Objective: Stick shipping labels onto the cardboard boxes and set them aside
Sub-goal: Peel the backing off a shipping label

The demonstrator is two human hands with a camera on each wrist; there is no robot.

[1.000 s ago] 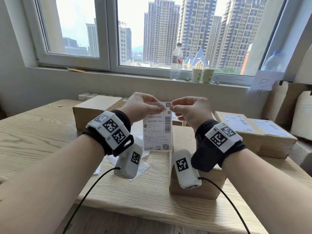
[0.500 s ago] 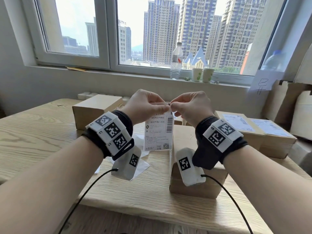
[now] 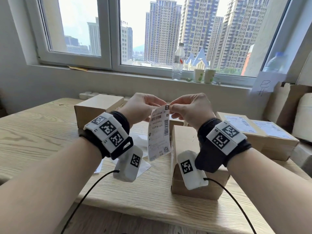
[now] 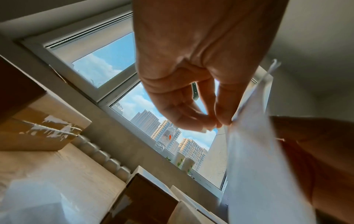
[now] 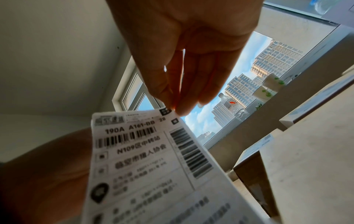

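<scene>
A white shipping label (image 3: 157, 135) with barcodes hangs in the air above the wooden table (image 3: 42, 132), tilted and slightly curled. My right hand (image 3: 170, 108) pinches its top right corner, as the right wrist view shows (image 5: 175, 109) with the printed side of the label (image 5: 145, 159) below. My left hand (image 3: 163, 105) pinches the top edge from the other side; in the left wrist view its fingertips (image 4: 216, 124) meet at the blank back of the label (image 4: 254, 159). A plain cardboard box (image 3: 183, 141) stands on the table under my right wrist.
Another plain box (image 3: 99, 105) stands at the back left. Two labelled boxes (image 3: 258, 130) lie at the right. Loose white backing sheets (image 3: 143, 166) lie under my left wrist. A water bottle (image 3: 178, 63) and two paper cups (image 3: 204, 76) stand on the windowsill.
The label faced me flat a second ago. Both hands then bunched over its top edge, and now it hangs turned and tilted, with its top right corner showing in my right fingers.
</scene>
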